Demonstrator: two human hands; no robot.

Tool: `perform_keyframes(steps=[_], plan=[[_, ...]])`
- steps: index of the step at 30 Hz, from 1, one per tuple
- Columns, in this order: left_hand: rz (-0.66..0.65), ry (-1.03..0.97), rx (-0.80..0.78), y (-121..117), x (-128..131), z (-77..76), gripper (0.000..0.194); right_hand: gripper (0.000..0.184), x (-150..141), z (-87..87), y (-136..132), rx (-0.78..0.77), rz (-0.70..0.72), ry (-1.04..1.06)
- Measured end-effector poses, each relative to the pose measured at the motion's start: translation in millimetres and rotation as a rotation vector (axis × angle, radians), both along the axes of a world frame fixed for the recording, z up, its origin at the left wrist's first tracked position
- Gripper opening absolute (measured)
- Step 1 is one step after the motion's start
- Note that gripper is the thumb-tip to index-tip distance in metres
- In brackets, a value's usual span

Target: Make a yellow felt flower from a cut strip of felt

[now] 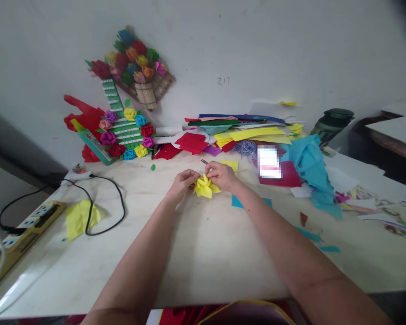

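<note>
Between my two hands is a yellow paper flower (205, 187) with pointed petals, just above the table (189, 253). My left hand (184, 181) pinches its left side between thumb and fingers. At the flower's upper right, my right hand (221, 175) has its fingers closed on a petal. A thin dark-tipped tool (204, 161), perhaps tweezers, sticks out from the right hand; most of it is hidden in the fingers. Behind the right hand lies a yellow paper square (230, 165). Blue paper (237, 201) lies partly under the right forearm.
A decorated paper-flower guitar (126, 131) and a glue bottle (94, 143) stand at the left back. Stacked coloured paper (250, 134) lines the wall. Blue crepe paper (306, 158) and scraps lie right. A power strip (30, 232) and black cable (124, 203) are left.
</note>
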State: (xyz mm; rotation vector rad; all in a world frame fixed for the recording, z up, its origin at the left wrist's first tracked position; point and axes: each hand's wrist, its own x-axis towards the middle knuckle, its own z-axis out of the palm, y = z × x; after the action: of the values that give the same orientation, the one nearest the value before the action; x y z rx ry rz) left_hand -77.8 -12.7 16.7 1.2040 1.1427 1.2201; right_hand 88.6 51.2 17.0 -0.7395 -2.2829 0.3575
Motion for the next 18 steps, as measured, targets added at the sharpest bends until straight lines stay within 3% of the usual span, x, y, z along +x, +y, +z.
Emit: perform_keyframes(steps=[10, 18], plan=[[-0.055, -0.241, -0.039, 4, -4, -1.3, 0.029, 0.019, 2, -6.0, 9, -0.012, 0.016, 0.046], [-0.090, -0.282, 0.015, 3, -5, -1.7, 0.029, 0.018, 5, -5.4, 10, 0.028, -0.031, 0.036]])
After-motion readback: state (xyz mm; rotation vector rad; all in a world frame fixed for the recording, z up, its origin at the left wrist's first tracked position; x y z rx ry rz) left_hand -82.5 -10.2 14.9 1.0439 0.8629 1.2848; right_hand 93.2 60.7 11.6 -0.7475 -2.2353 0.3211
